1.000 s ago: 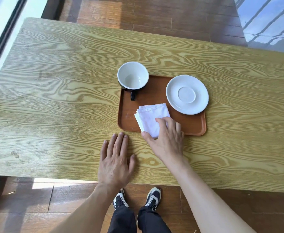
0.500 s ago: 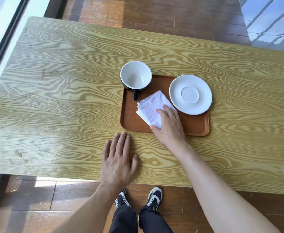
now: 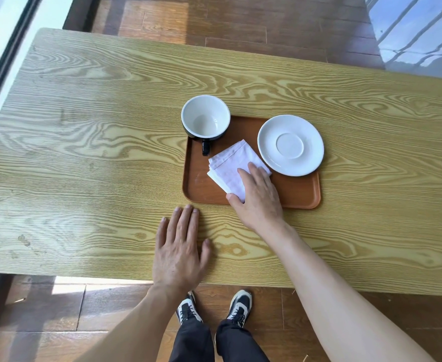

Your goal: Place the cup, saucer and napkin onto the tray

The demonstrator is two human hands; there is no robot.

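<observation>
Napkin [image 3: 231, 169] now rotated, fully on tray [image 3: 300, 194] at frame centre; your right hand [image 3: 256, 198] presses flat on it, squaring it. Left hand [image 3: 179, 248] spread on table [image 3: 84, 152], bracing.

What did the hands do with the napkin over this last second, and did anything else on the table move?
The right hand pushed the napkin away from the tray's near edge toward its middle, turning it slantwise; its far corner now lies between cup and saucer. The hand rests on it, fingers flat. The left hand stayed flat on the table. Cup, saucer and tray kept their places.
</observation>
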